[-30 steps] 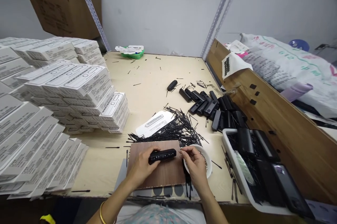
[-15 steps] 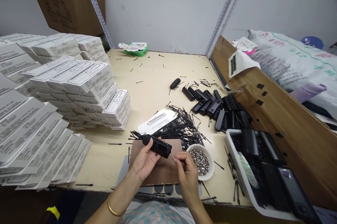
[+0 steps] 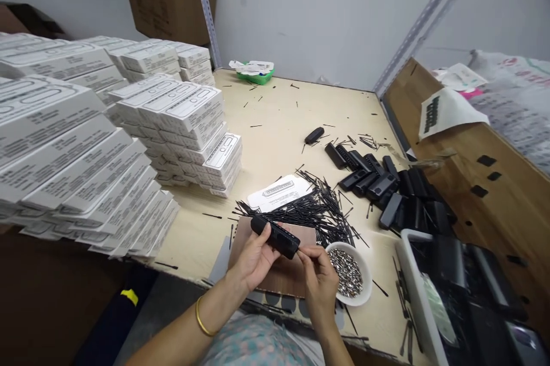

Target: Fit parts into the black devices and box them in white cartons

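Note:
A black elongated device point(image 3: 275, 236) rests in my left hand point(image 3: 254, 260), whose fingers and thumb wrap round it above a brown board point(image 3: 286, 277). My right hand point(image 3: 318, 274) is pinched at the device's right end; whatever lies between its fingertips is too small to make out. Just right of that hand, a white bowl point(image 3: 366, 288) holds many small shiny metal pieces point(image 3: 346, 271). Behind the board lies a heap of thin black sticks point(image 3: 301, 211), with a white printed card point(image 3: 279, 193) beside it.
Stacks of white boxes point(image 3: 189, 108) stand at the left. More black devices point(image 3: 382, 185) are piled at the right, next to a white bin point(image 3: 423, 297) full of them. A green basket point(image 3: 262, 77) sits at the back, and a wooden board point(image 3: 481, 165) borders the right side.
My right hand has moved up to the end of the device, where a small gap was before. The view has turned left, so the scene sits further right.

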Demonstrator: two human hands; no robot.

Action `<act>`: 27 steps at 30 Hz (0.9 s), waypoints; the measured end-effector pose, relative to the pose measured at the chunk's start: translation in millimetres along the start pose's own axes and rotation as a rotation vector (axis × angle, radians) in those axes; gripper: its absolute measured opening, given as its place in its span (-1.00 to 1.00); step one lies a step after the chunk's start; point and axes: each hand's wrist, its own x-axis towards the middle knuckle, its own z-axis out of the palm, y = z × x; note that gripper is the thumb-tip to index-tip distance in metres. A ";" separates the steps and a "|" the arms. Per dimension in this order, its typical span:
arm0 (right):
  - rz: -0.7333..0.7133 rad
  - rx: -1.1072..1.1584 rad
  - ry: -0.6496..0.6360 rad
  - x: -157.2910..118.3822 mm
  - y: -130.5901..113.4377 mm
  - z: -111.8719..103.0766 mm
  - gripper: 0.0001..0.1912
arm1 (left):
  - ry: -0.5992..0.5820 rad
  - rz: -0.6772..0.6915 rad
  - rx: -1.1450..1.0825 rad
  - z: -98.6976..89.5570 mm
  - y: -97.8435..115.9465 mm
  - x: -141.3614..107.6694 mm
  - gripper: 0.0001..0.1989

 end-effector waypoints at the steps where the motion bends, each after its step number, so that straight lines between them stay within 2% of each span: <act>1: 0.000 0.005 0.024 -2.5 1.3 2.0 -0.87 | 0.017 0.001 -0.009 -1.5 -1.2 -0.8 -0.90; 4: -0.004 -0.016 0.058 -10.7 6.6 6.1 -0.87 | 0.046 0.020 -0.011 -6.5 -5.1 -3.2 -0.88; 8: 0.177 0.033 0.002 -17.9 11.4 7.3 -0.80 | 0.000 0.144 0.030 -12.6 -5.0 -6.6 -0.74; 12: 0.246 0.064 -0.064 -20.0 5.5 8.2 -0.77 | -0.023 0.104 0.129 -16.4 6.3 -9.8 -0.75; 17: 0.178 0.031 -0.132 -16.4 -6.7 5.3 -0.86 | -0.026 0.047 0.158 -16.0 18.1 -7.2 -0.87; 21: 0.017 -0.032 -0.145 -11.3 -13.5 -2.6 -0.87 | -0.027 0.023 0.169 -10.8 17.6 -6.9 -0.92; 27: -0.155 -0.109 -0.117 -11.2 -11.8 -4.5 -0.84 | -0.057 0.046 0.178 -5.3 8.1 -7.0 -0.79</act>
